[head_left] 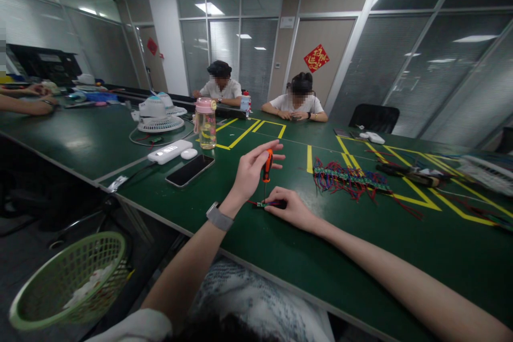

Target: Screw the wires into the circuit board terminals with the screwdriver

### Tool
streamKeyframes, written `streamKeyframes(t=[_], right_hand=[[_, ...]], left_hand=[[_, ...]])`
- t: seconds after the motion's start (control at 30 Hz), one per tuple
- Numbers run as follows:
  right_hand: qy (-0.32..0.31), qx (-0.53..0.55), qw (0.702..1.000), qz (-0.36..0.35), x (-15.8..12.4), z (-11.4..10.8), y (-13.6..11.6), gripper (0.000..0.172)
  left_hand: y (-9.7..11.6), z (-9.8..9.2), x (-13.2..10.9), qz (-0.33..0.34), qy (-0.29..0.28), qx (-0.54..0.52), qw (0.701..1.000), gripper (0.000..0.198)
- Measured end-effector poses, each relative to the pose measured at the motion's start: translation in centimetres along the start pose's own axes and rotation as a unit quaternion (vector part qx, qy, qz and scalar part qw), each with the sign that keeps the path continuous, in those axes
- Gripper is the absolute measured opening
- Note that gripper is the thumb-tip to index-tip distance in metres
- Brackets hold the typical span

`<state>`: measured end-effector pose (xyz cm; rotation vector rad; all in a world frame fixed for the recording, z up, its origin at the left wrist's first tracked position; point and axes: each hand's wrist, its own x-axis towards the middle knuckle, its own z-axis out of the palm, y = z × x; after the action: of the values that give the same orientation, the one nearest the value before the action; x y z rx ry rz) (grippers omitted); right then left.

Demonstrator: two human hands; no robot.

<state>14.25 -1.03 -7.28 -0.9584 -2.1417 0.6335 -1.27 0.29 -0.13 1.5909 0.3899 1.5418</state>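
Green tabletop [208, 192], mid-frame: left hand [249, 172] fingers pinch a screwdriver [267, 165]; right hand [293, 208] fingers pin a part [262, 204]. Tip may slip and poke them.

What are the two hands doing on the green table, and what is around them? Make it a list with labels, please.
Left hand: holds an orange-handled screwdriver upright, tip down at the small wired part
Right hand: pins the small wired part to the green table
Left wrist: grey watch
Right of the hands: pile of wired parts, red and blue wires
Left of the hands: black phone, white power strip, pink-lidded bottle, desk fans
Floor: green basket
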Motion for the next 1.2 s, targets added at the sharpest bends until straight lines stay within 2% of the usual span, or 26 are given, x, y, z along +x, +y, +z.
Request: streamKeyframes(t=[0.07, 0.17, 0.23, 0.3, 0.4, 0.43, 0.5, 0.6, 0.67, 0.8, 0.87, 1.0, 1.07, 1.2], right_hand=[[0.0, 0.0, 1.0, 0.0, 0.01, 0.01, 0.03, 0.008], [0.001, 0.001, 1.0, 0.0, 0.0, 0.0, 0.09, 0.009], [0.003, 0.001, 1.0, -0.001, -0.03, -0.01, 0.12, 0.009], [0.003, 0.001, 1.0, -0.006, -0.05, -0.03, 0.14, 0.009], [0.002, 0.003, 1.0, -0.007, -0.04, -0.02, 0.18, 0.008], [0.001, 0.004, 1.0, -0.007, -0.03, 0.0, 0.21, 0.008], [0.001, 0.004, 1.0, -0.007, -0.02, 0.05, 0.29, 0.008], [0.001, 0.001, 1.0, -0.009, -0.03, 0.09, 0.38, 0.009], [0.0, 0.002, 1.0, -0.007, -0.05, 0.07, 0.38, 0.009], [-0.002, 0.003, 1.0, -0.006, -0.04, -0.01, 0.24, 0.009], [-0.004, 0.001, 1.0, -0.006, -0.03, -0.05, 0.17, 0.009], [-0.003, -0.001, 1.0, -0.007, -0.05, -0.07, 0.21, 0.009], [-0.001, -0.003, 1.0, -0.008, -0.06, -0.05, 0.28, 0.009], [0.0, -0.002, 1.0, -0.01, -0.05, -0.02, 0.3, 0.008]], left_hand=[[0.08, 0.09, -0.06, -0.01, 0.005, 0.018, 1.0, 0.032], [0.25, -0.06, -0.06, 0.043, 0.053, 0.127, 0.99, 0.02], [0.24, -0.23, 0.0, 0.065, 0.063, 0.162, 0.983, 0.014], [0.09, -0.28, 0.06, 0.053, 0.04, 0.113, 0.991, 0.02], [-0.12, -0.11, 0.06, -0.009, -0.013, -0.018, 1.0, 0.034], [-0.12, -0.04, 0.05, -0.026, -0.018, -0.028, 0.999, 0.035], [-0.03, -0.01, 0.01, -0.024, -0.003, 0.012, 1.0, 0.033], [0.14, -0.21, 0.06, 0.038, 0.044, 0.124, 0.991, 0.021], [0.15, -0.33, 0.11, 0.061, 0.056, 0.145, 0.986, 0.015], [0.04, -0.1, 0.1, 0.001, 0.006, 0.008, 1.0, 0.028], [0.07, 0.07, 0.04, -0.029, -0.003, -0.024, 0.999, 0.033], [0.18, -0.06, 0.04, 0.014, 0.042, 0.08, 0.996, 0.023], [0.16, -0.21, 0.09, 0.033, 0.042, 0.087, 0.995, 0.016], [0.07, -0.04, 0.14, -0.024, -0.015, -0.088, 0.996, 0.029]])
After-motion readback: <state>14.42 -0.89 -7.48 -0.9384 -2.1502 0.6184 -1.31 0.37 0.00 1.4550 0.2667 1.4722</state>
